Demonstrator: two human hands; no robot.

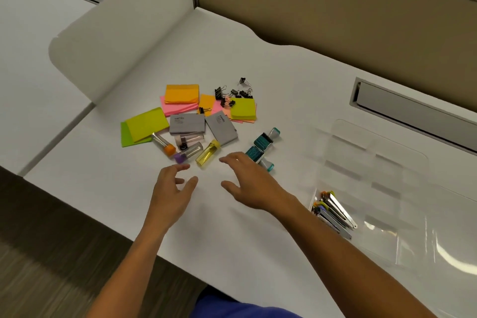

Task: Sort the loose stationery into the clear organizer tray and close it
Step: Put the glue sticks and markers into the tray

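Loose stationery lies in a heap on the white desk (232, 227): sticky-note pads (147, 125), two grey card boxes (187, 123), black binder clips (233, 95), small tubes with orange, purple and yellow ends (207, 154), and two teal stamps (260, 148). The clear organizer tray (387, 188) sits open at the right, with several metal clips (333, 210) in its near-left compartment. My left hand (173, 193) hovers just below the tubes, fingers loosely spread, holding nothing. My right hand (247, 181) hovers beside the nearer teal stamp, fingers relaxed, also empty.
A beige partition wall (335, 13) stands behind the desk. A grey cable slot (413, 111) is set into the desk beyond the tray. The desk's front edge runs diagonally at lower left, with dark carpet (51, 253) below it.
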